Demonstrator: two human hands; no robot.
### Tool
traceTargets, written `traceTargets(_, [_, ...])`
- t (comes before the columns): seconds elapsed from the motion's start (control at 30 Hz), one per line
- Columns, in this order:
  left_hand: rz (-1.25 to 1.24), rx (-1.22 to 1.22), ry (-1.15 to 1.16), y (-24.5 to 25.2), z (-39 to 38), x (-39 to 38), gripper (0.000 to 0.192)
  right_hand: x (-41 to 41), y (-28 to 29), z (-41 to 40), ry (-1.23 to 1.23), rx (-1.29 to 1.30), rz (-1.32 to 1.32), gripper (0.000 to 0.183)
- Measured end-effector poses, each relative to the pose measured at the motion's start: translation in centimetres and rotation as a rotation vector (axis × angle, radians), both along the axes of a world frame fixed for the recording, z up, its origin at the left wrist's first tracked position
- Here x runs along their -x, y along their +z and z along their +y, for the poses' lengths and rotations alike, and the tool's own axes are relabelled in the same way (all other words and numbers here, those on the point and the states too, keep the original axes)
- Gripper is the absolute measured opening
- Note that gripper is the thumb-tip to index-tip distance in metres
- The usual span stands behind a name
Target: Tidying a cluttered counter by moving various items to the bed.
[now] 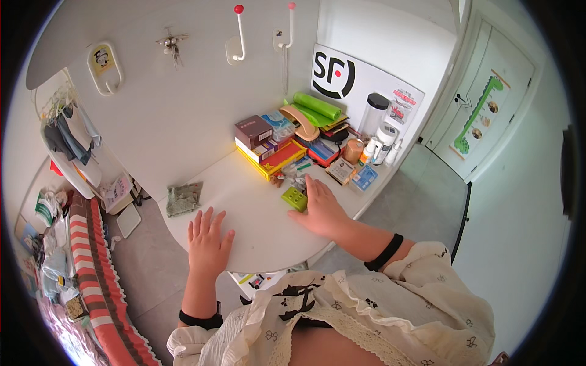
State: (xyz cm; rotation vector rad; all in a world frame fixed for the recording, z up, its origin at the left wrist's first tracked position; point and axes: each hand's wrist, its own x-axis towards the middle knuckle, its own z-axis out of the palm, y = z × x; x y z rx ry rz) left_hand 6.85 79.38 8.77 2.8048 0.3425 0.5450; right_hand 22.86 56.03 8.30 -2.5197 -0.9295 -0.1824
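Observation:
My left hand (208,244) lies palm down at the front left edge of a white table (247,228), fingers spread and holding nothing. Just beyond its fingertips is a folded grey-green cloth (182,199). My right hand (322,208) rests with spread fingers beside a small lime-green block with round knobs (294,198); the thumb and fingers are close around its right side, and whether they touch it is unclear. Behind the block lie a small brown figure (276,179) and some crumpled clear plastic (295,174).
Against the wall stand a yellow-rimmed box (268,171), a dark brown box (253,130), a beige-handled brush (300,122), a green bag roll (317,106), a clear jar with black lid (373,114) and several bottles (386,139). A blue card pack (365,177) lies near the right edge.

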Motion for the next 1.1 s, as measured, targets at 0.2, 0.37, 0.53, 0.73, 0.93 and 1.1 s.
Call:
traceTargets(0.2, [0.015, -0.018, -0.016, 0.2, -0.1, -0.2, 0.042, 0.5, 0.1, 0.5, 0.034, -0.016, 0.012, 0.084])
traceTargets(0.37, [0.025, -0.028, -0.011, 0.2, -0.2, -0.1, 0.042, 0.7, -0.8, 0.2, 0.133, -0.111, -0.010, 0.070])
traceTargets(0.53, [0.018, -0.042, -0.027, 0.1, -0.3, -0.2, 0.042, 0.7, -1.1, -0.4, 0.239, -0.162, -0.120, 0.050])
traceTargets(0.73, [0.052, -0.065, -0.034, 0.2, -0.5, -0.2, 0.042, 1.7, -0.4, -0.5, 0.166, -0.135, -0.176, 0.047])
traceTargets(0.93, [0.062, -0.063, -0.029, 0.1, -0.3, 0.0, 0.043, 0.7, 0.9, -0.7, 0.167, -0.046, -0.155, 0.044])
traceTargets(1.1, [0.066, -0.052, -0.041, 0.2, -0.4, -0.2, 0.044, 0.1, 1.2, -1.1, 0.156, 0.007, -0.190, 0.044])
